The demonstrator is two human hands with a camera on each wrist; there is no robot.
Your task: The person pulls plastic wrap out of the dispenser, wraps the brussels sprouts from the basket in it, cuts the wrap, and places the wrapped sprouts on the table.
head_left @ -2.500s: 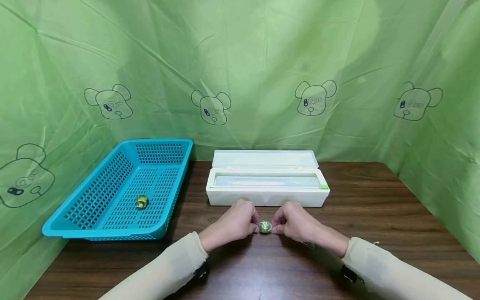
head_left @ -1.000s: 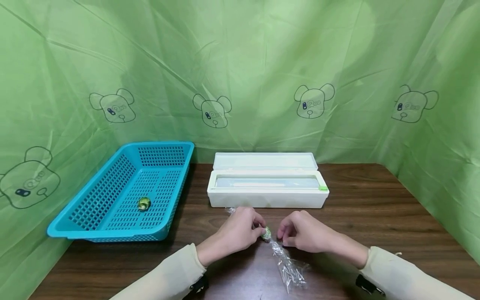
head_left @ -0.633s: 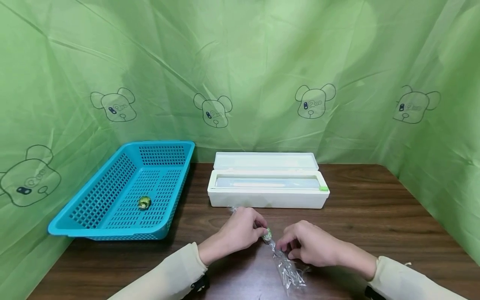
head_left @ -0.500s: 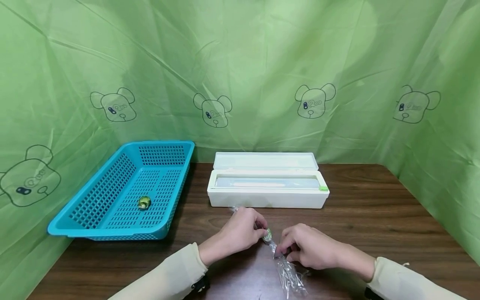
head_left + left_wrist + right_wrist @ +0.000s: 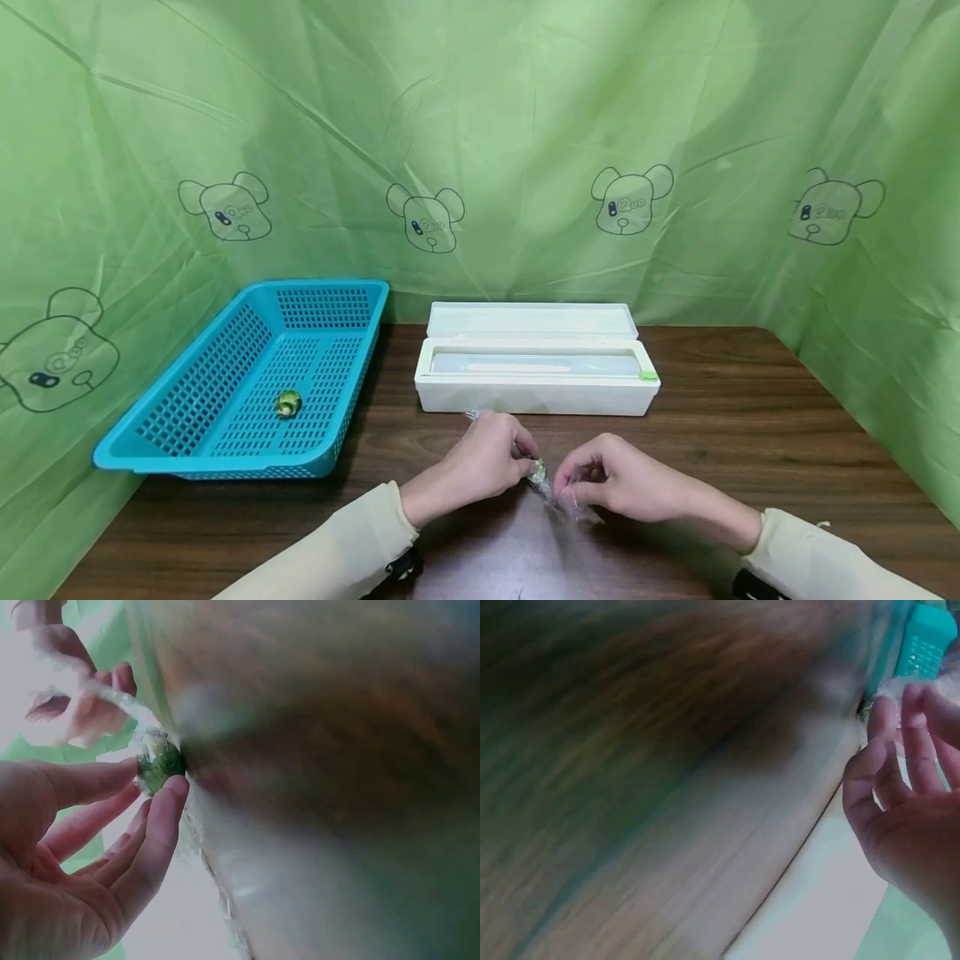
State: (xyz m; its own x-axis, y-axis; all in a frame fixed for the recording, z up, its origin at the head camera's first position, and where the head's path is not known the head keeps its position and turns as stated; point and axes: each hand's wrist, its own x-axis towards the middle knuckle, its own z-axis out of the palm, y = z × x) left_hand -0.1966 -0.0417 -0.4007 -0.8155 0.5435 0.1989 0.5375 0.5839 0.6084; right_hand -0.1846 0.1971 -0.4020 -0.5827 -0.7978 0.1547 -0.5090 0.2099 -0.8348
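My left hand [image 5: 483,458] pinches a small Brussels sprout [image 5: 160,766] between thumb and fingertips, low over the table in front of the white box. Clear plastic wrap [image 5: 543,485] covers the sprout and is twisted into a tail on its right side. At that tail, my right hand [image 5: 626,479] has its thumb and index finger brought together on the film, whose loose end spreads blurred below the fingers. Another bit of wrap shows behind the left hand. In the right wrist view the fingers [image 5: 881,769] are curved, with film around their tips.
A blue plastic basket [image 5: 327,450] stands at the left with one Brussels sprout [image 5: 288,404] in it. Behind the hands is a white wrap dispenser box [image 5: 536,398], its lid raised. Green printed fabric [image 5: 517,125] surrounds the dark wooden table [image 5: 750,400].
Earlier both hands held the two sides of the sprout. The right hand then let go, moved down along the twisted tail, and now lifts its end off the table. The left hand stays on the sprout.
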